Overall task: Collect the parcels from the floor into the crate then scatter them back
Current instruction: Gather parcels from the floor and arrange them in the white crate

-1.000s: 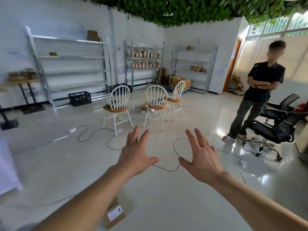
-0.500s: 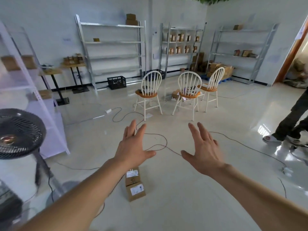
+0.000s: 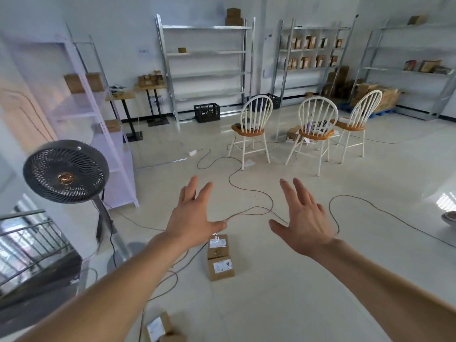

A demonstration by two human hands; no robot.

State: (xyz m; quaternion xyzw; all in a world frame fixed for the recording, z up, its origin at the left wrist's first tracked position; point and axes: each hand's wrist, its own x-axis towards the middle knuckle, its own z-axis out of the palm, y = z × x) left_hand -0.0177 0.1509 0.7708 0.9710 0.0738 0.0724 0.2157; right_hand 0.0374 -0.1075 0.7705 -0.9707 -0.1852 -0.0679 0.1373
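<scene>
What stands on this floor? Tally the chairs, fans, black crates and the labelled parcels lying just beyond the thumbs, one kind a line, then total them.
White chairs: 3
Standing fan: 1
Black crates: 2, the second partly hidden behind a chair
Labelled parcels: 2
Total: 8

A black fan (image 3: 65, 172) stands left; three white chairs (image 3: 315, 129) and cables (image 3: 249, 191) beyond.
</scene>
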